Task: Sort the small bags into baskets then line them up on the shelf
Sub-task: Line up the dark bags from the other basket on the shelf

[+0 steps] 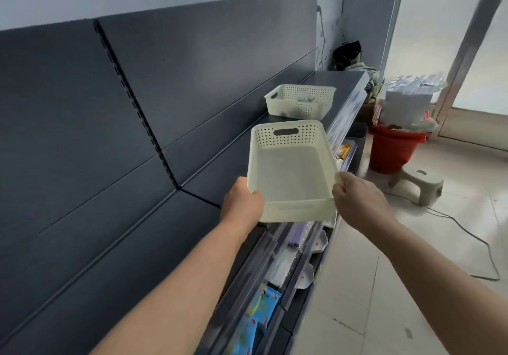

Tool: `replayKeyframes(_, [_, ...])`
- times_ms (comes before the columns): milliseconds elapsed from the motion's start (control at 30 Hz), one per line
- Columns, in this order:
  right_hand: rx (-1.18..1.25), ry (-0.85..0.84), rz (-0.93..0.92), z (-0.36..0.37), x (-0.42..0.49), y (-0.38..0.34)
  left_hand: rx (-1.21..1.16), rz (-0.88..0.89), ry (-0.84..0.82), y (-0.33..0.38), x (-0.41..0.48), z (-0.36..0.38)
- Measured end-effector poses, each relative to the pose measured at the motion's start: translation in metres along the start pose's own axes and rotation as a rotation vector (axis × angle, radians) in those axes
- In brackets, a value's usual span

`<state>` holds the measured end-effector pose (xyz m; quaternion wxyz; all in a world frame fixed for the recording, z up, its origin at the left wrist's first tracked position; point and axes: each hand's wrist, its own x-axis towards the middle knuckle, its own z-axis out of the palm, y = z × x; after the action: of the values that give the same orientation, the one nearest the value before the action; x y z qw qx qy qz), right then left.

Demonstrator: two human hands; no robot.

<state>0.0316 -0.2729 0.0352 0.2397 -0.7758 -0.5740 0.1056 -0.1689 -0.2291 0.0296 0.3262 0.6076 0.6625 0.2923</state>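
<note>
An empty cream perforated basket (288,173) is held up in front of me, tilted so its inside faces the camera. My left hand (242,202) grips its near left corner. My right hand (357,200) pinches its near right rim. Behind it, a second cream basket (299,100) with a few small bags inside stands on the dark top shelf (335,79). More packaged goods lie on the lower shelves (277,264) below my hands.
A dark back panel (137,107) rises left of the shelf. On the tiled floor to the right stand a red bucket (390,151) stuffed with bags, a small grey stool (417,178) and a trailing cable (472,239). A glass door is at the far right.
</note>
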Motion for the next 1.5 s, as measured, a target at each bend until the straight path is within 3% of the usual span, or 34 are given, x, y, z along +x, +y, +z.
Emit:
replayKeyframes(533, [0.128, -0.267, -0.250, 0.030, 0.252, 0.034, -0.119, -0.288, 0.248, 0.062, 0.170, 0.087])
replayKeyframes(833, [0.150, -0.447, -0.366, 0.046, 0.336, 0.047, -0.121, -0.462, 0.388, 0.081, 0.215, 0.123])
replayKeyframes(933, [0.127, -0.527, -0.406, 0.057, 0.360, 0.047, 0.017, -0.521, 0.387, 0.090, 0.230, 0.123])
replayKeyframes(1000, [0.108, -0.555, -0.438, 0.064, 0.372, 0.048, 0.277, -0.529, 0.396, 0.100, 0.241, 0.123])
replayKeyframes(1100, [0.029, -0.454, -0.491, 0.061, 0.389, 0.048, 0.510, -0.275, 0.448, 0.126, 0.265, 0.125])
replayKeyframes(1233, [-0.156, -0.201, -0.585, 0.048, 0.435, 0.050, 0.446, -0.023, 0.385, 0.168, 0.318, 0.142])
replayKeyframes(1367, [-0.182, -0.110, -0.538, 0.037, 0.486, 0.061, 0.334, 0.042, 0.272, 0.195, 0.366, 0.175])
replayKeyframes(1500, [-0.196, -0.110, -0.492, 0.039, 0.528, 0.073, 0.208, -0.093, 0.162, 0.208, 0.396, 0.201])
